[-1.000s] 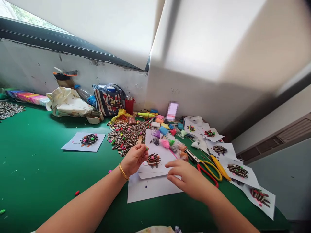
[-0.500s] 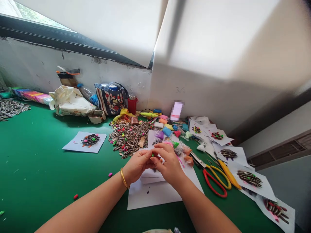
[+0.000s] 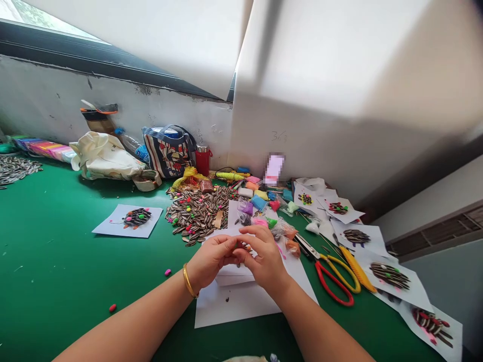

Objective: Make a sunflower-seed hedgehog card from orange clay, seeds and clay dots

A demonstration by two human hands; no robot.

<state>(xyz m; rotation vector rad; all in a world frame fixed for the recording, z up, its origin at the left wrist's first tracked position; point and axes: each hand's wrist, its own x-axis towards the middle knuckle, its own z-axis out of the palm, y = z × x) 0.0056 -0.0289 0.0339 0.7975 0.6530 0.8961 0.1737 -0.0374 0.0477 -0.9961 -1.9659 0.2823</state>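
My left hand (image 3: pixel 211 259), with a gold bangle (image 3: pixel 189 280) at its wrist, is closed in a pinch. My right hand (image 3: pixel 266 259) meets it fingertip to fingertip, its thumb and fingers curled around the same spot. Whatever small thing they pinch is mostly covered by the fingers. Both hands hover over stacked white paper (image 3: pixel 236 279), where part of a seed picture shows behind the fingers. Just beyond lie small bags of soft coloured clay, among them an orange one (image 3: pixel 293 247) and a purple one (image 3: pixel 246 207).
A heap of striped sunflower seeds (image 3: pixel 199 213) lies beyond my left hand. Red-and-yellow scissors (image 3: pixel 332 274) and a yellow cutter (image 3: pixel 356 269) are at the right, beside several seed pictures (image 3: pixel 390 275). Another seed picture (image 3: pixel 138 217) lies left. Bags (image 3: pixel 109 158) stand along the wall.
The fingertips have shifted slightly against each other. A small green bit seen between them before is now covered. The whole view has moved a little.
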